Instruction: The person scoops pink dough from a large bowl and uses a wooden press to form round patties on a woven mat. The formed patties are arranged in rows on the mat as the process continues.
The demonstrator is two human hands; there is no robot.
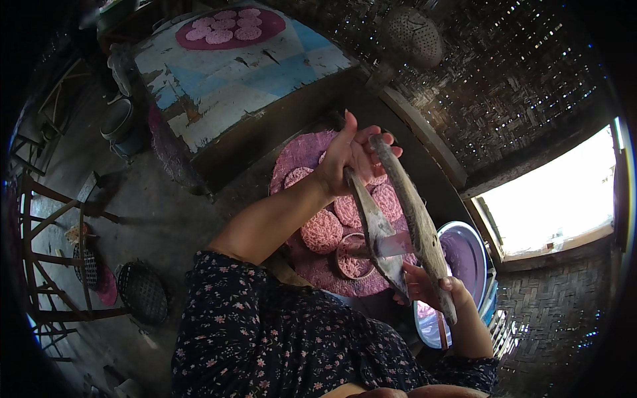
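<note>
Both hands are on a wooden hand press with two long bars point(414, 209), joined by a pinkish piece near the middle. My left hand point(356, 154) has its fingers curled behind the far end, thumb raised away from it. Around the near end, my right hand point(445, 293) is closed. Below the press lies a round purple mat point(297, 151) bearing several pink discs of noodle-like strands point(321, 231). A small ring point(356, 277) on the mat encloses pink strands, and the press partly hides it.
Ahead, a table with a peeling blue-and-white top point(214, 99) bears a purple mat point(278, 30) with more pink discs. A basin point(463, 258) stands at right, by a window opening point(552, 194). A bucket point(117, 122) and a dark basket point(143, 293) are at left.
</note>
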